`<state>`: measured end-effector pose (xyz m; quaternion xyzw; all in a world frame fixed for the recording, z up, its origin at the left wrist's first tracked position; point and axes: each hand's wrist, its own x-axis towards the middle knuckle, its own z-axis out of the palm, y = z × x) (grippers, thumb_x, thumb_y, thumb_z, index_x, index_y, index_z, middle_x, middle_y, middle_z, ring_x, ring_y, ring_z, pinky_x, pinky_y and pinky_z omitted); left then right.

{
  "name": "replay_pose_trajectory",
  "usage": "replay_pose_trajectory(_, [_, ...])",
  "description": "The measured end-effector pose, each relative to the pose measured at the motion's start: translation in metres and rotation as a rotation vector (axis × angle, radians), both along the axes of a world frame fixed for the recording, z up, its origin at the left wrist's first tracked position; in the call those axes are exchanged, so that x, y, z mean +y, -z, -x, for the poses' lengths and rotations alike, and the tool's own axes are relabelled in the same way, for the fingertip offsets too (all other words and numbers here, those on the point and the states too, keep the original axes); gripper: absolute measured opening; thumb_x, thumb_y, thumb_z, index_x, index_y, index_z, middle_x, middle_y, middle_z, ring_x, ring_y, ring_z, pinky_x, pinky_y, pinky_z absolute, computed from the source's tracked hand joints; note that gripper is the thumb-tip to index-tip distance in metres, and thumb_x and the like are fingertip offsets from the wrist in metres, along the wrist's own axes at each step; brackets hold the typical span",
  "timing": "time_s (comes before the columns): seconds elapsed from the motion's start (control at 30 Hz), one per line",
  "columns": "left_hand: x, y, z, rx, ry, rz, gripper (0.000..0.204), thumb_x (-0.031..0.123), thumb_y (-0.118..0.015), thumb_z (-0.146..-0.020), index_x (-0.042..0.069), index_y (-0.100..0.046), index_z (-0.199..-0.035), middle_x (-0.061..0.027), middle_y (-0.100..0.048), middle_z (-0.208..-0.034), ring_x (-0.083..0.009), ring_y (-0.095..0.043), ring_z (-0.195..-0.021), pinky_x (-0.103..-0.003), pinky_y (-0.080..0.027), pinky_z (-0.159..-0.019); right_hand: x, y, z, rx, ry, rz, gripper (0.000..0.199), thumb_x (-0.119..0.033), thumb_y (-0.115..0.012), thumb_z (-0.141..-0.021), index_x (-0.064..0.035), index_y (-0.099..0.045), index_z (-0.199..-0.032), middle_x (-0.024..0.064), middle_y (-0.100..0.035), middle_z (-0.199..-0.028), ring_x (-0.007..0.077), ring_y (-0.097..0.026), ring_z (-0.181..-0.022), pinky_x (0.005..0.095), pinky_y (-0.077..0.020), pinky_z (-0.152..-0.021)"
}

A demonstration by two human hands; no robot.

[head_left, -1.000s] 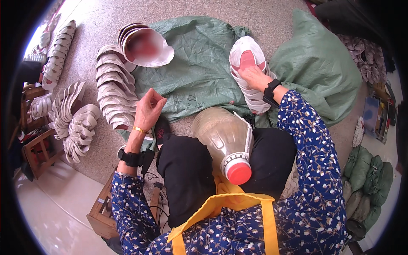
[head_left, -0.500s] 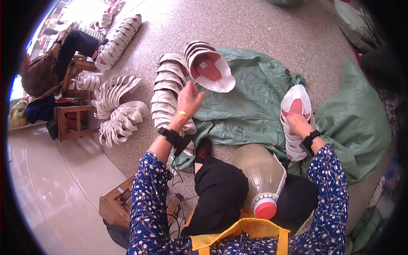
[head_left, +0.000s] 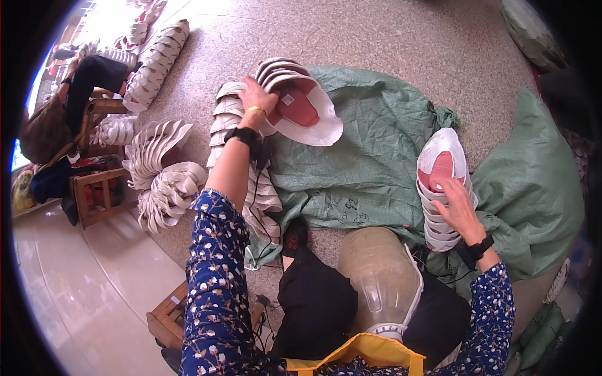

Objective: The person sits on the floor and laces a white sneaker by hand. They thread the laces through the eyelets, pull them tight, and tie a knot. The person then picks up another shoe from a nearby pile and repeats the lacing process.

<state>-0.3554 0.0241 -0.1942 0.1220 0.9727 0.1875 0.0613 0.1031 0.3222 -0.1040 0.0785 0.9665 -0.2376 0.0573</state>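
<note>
My left hand [head_left: 256, 100] reaches forward and rests on the near end of a curved stack of white shoe uppers with red lining [head_left: 295, 103] lying on a green sack [head_left: 370, 156]. My right hand [head_left: 454, 203] lies with spread fingers on top of a second, shorter stack of the same white uppers [head_left: 441, 188] at the right. Both wrists carry black bands. A large clear plastic jug with a red cap [head_left: 379, 282] sits between my knees.
More rows of white uppers [head_left: 248, 182] lie on the speckled floor [head_left: 389, 37] at the left and far left [head_left: 153, 66]. A small wooden stool [head_left: 94, 194] and a seated person [head_left: 69, 106] are at the left. Green sacks [head_left: 533, 188] pile up at the right.
The view has swung left. My left hand has reached farther forward onto the far stack of uppers. My right hand stays on the right stack.
</note>
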Motion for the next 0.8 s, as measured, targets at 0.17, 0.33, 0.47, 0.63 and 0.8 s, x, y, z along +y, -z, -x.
replay_pose_trajectory(0.17, [0.002, 0.014, 0.010, -0.121, -0.174, -0.025, 0.069, 0.009, -0.065, -0.081, -0.002, -0.029, -0.139, -0.0353, -0.064, -0.117, -0.0515, -0.050, -0.128, -0.050, -0.038, -0.108, 0.006, -0.001, 0.001, 0.030, 0.076, 0.050, 0.050, -0.006, -0.078, -0.080, 0.0011, -0.059, -0.125, 0.0191, -0.065, -0.116, 0.0392, -0.061, -0.109, 0.0456, -0.0487, -0.096])
replay_pose_trajectory(0.33, [-0.014, 0.016, -0.025, 0.117, -0.003, -0.260, 0.047, -0.004, -0.058, -0.079, 0.004, -0.042, -0.122, -0.0249, -0.062, -0.099, -0.0443, -0.052, -0.101, -0.051, -0.040, -0.095, 0.001, -0.007, 0.013, 0.077, 0.124, 0.074, 0.045, -0.005, -0.074, -0.085, 0.0017, -0.059, -0.127, 0.0195, -0.066, -0.116, 0.0384, -0.063, -0.107, 0.0443, -0.0500, -0.094])
replay_pose_trajectory(0.47, [-0.021, -0.012, -0.070, 0.254, 0.210, -0.419, 0.054, -0.013, -0.054, -0.072, 0.003, -0.044, -0.122, -0.0239, -0.061, -0.114, -0.0407, -0.050, -0.104, -0.050, -0.041, -0.097, -0.017, -0.024, 0.030, 0.130, 0.158, 0.197, 0.042, -0.005, -0.074, -0.087, 0.0010, -0.060, -0.127, 0.0195, -0.067, -0.116, 0.0348, -0.065, -0.107, 0.0418, -0.0538, -0.087])
replay_pose_trajectory(0.63, [-0.028, -0.076, -0.142, 0.291, 0.615, -0.514, 0.063, -0.007, -0.068, -0.067, -0.001, -0.052, -0.127, -0.0193, -0.061, -0.133, -0.0403, -0.051, -0.108, -0.046, -0.047, -0.099, -0.035, -0.058, 0.056, 0.133, 0.178, 0.394, 0.054, -0.007, -0.078, -0.085, -0.0014, -0.058, -0.135, 0.0164, -0.066, -0.124, 0.0271, -0.066, -0.109, 0.0368, -0.0587, -0.086])
replay_pose_trajectory(0.8, [-0.025, -0.131, -0.200, 0.320, 1.002, -0.444, 0.072, 0.023, -0.084, -0.059, 0.005, -0.053, -0.122, -0.0172, -0.049, -0.151, -0.0384, -0.053, -0.113, -0.046, -0.045, -0.100, -0.060, -0.090, 0.080, 0.218, 0.111, 0.496, 0.078, -0.009, -0.086, -0.079, -0.0055, -0.048, -0.147, 0.0106, -0.062, -0.131, 0.0218, -0.063, -0.118, 0.0375, -0.0518, -0.104])
